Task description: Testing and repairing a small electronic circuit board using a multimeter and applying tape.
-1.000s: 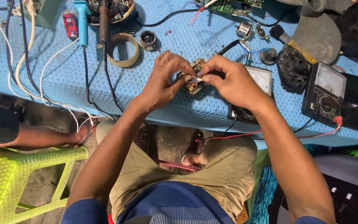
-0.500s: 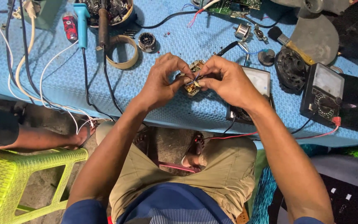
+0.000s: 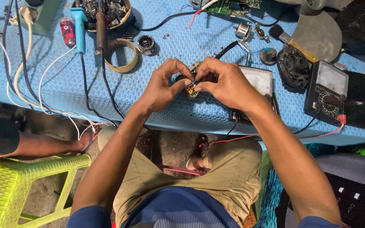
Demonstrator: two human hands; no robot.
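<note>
Clutter rings my hands on the blue mat (image 3: 157, 105): a roll of tape (image 3: 121, 55) and a small metal ring part (image 3: 146, 44) up left, a bowl of scrap parts (image 3: 106, 10) behind them, a black analog meter (image 3: 327, 93) to the right. My left hand (image 3: 162, 86) and right hand (image 3: 222, 82) meet over the table edge, fingertips pinched shut on a small brass-coloured component (image 3: 192, 86) with a blue wire. Knuckles hide most of it. A red rectangular packet (image 3: 67, 33) lies upper left beside a blue-handled soldering iron (image 3: 80, 26).
</note>
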